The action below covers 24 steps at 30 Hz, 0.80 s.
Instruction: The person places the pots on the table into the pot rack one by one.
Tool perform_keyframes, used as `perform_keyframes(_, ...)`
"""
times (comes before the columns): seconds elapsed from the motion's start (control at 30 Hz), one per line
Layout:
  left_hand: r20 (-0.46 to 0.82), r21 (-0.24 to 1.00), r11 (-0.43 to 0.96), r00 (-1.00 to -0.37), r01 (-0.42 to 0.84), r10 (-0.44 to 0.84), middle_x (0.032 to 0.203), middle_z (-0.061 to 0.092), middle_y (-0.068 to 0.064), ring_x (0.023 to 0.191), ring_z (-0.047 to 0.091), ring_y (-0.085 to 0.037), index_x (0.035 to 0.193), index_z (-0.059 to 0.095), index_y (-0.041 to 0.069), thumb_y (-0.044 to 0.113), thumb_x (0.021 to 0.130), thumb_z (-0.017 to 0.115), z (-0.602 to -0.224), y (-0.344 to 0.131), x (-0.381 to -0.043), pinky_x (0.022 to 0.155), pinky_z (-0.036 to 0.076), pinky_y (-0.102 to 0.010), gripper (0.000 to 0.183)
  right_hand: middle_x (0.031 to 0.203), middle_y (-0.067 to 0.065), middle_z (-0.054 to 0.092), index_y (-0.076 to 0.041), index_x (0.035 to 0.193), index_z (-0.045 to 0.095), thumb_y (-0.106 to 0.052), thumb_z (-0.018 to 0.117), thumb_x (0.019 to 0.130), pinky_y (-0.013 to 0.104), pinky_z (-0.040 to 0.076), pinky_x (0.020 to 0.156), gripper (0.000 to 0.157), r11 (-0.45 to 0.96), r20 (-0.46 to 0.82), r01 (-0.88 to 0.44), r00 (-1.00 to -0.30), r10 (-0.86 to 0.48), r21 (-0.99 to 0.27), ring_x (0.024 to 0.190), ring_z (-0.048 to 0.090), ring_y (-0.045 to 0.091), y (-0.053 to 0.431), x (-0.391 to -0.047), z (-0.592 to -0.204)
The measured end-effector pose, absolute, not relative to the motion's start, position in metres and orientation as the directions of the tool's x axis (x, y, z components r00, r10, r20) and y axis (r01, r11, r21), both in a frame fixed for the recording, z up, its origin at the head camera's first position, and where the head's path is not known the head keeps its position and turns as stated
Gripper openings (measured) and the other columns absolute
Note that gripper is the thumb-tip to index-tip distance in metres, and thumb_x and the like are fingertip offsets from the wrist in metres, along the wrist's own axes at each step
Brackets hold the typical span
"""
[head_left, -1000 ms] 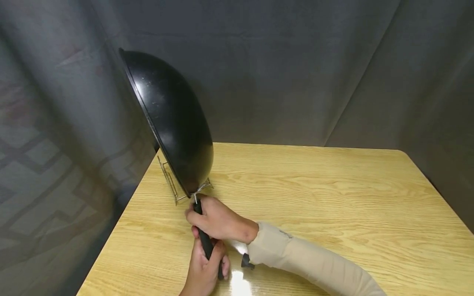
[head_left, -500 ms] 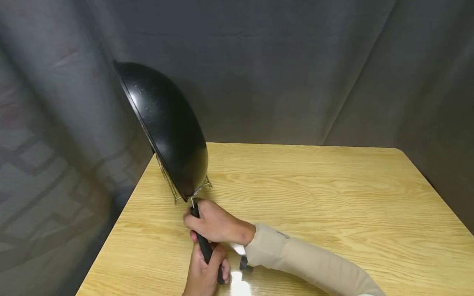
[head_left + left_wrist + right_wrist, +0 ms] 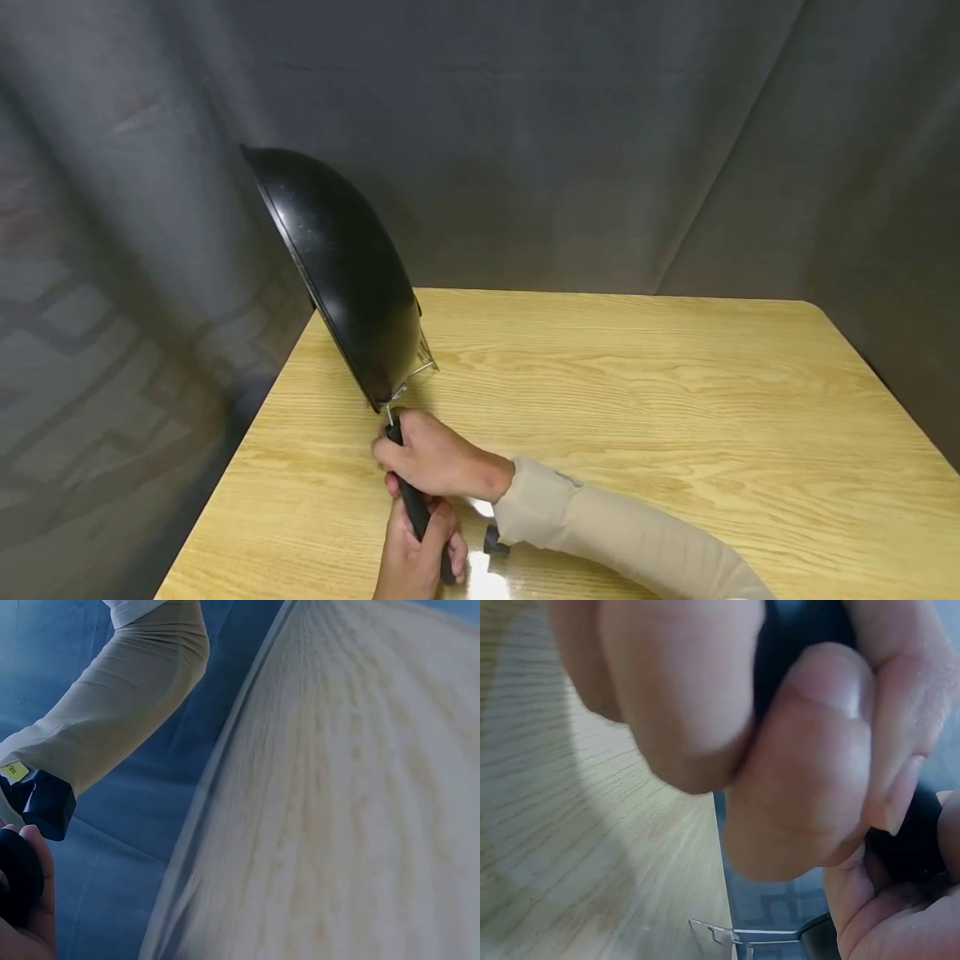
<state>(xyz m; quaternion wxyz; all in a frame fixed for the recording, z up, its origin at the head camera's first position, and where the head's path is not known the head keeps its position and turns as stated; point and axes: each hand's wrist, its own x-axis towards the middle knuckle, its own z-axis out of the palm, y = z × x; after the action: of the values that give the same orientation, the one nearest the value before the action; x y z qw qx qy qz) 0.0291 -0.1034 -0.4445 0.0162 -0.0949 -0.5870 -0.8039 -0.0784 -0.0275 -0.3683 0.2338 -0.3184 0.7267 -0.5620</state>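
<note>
A black wok (image 3: 345, 258) tilts steeply above the left of the table, its rounded underside facing right and its inside hidden. Close to the wok, my right hand (image 3: 435, 454) grips the upper part of its black handle (image 3: 414, 504). My left hand (image 3: 416, 542) grips the same handle lower down, near its end. The left wrist view shows the handle's end (image 3: 19, 874) with fingers around it. Low behind the wok stands a wire rack (image 3: 426, 360), mostly hidden by it; in the right wrist view, the rack (image 3: 731, 934) shows beside the wok's edge.
The wooden table (image 3: 637, 400) stretches away to the right. Its left edge runs close by the wok, and a dark curtain (image 3: 555, 150) hangs behind. A black device (image 3: 495, 540) sits under the sleeved right wrist.
The wok has come down, its top rim now lower in the head view. The rack's left side, visible before, is now hidden behind the wok. Both hands keep their hold on the handle.
</note>
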Motion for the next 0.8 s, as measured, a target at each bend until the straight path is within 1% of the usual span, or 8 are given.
perform_keyframes(0.1, 0.199, 0.924, -0.353, -0.974, 0.149, 0.109, 0.07, 0.049, 0.003, 0.05, 0.056, -0.006, 0.105, 0.033, -0.01, -0.009, 0.104, 0.039, -0.4459, -0.1013, 0.0287, 0.038, 0.05, -0.034, 0.006, 0.054, -0.004, 0.059, -0.01, 0.069, 0.055, -0.015, 0.05, 0.098, 0.02, 0.035, 0.044, 0.03, 0.167, 0.017, -0.198, -0.692, -0.721, -0.966, 0.046, 0.057, 0.01, -0.0254, -0.0786, -0.3696)
perform_keyframes(0.23, 0.197, 0.916, -0.379, -0.971, 0.134, 0.133, 0.07, 0.048, 0.003, 0.051, 0.055, -0.007, 0.107, 0.032, -0.009, -0.008, 0.105, 0.038, -0.4464, -0.0997, 0.027, 0.04, 0.051, -0.033, 0.006, 0.054, -0.004, 0.059, -0.011, 0.068, 0.055, -0.015, 0.05, 0.098, 0.02, 0.034, 0.044, 0.031, 0.173, 0.012, -0.197, -0.695, -0.719, -0.965, 0.046, 0.056, 0.009, -0.0231, -0.0797, -0.3704)
perform_keyframes(0.43, 0.122, 0.933, -0.352, -0.983, 0.067, 0.137, 0.071, 0.049, 0.001, 0.052, 0.057, -0.009, 0.109, 0.032, -0.008, -0.002, 0.106, 0.041, -0.4448, -0.0984, 0.0278, 0.043, 0.053, -0.031, 0.012, 0.054, -0.003, 0.059, -0.01, 0.068, 0.056, -0.017, 0.05, 0.098, 0.021, 0.033, 0.043, 0.031, 0.199, -0.013, -0.182, -0.706, -0.708, -0.963, 0.046, 0.056, 0.01, -0.021, -0.0809, -0.3716)
perform_keyframes(0.6, 0.076, 0.935, -0.354, -0.987, 0.02, 0.144, 0.07, 0.048, 0.0, 0.051, 0.057, -0.01, 0.11, 0.032, -0.007, -0.001, 0.106, 0.043, -0.4442, -0.0979, 0.0285, 0.045, 0.052, -0.028, 0.012, 0.054, -0.001, 0.059, -0.008, 0.069, 0.056, -0.018, 0.049, 0.101, 0.021, 0.035, 0.044, 0.034, 0.191, -0.025, -0.157, -0.706, -0.708, -0.969, 0.046, 0.057, 0.011, -0.0208, -0.0811, -0.3733)
perform_keyframes(0.8, 0.073, 0.928, -0.372, -0.983, 0.005, 0.168, 0.07, 0.049, 0.001, 0.051, 0.057, -0.009, 0.106, 0.032, -0.002, 0.001, 0.107, 0.044, -0.4442, -0.0963, 0.0279, 0.046, 0.052, -0.026, 0.012, 0.057, 0.001, 0.058, -0.006, 0.081, 0.055, -0.018, 0.049, 0.104, 0.021, 0.038, 0.044, 0.026, 0.165, -0.047, -0.099, -0.712, -0.701, -0.981, 0.048, 0.058, 0.011, -0.0181, -0.0806, -0.3744)
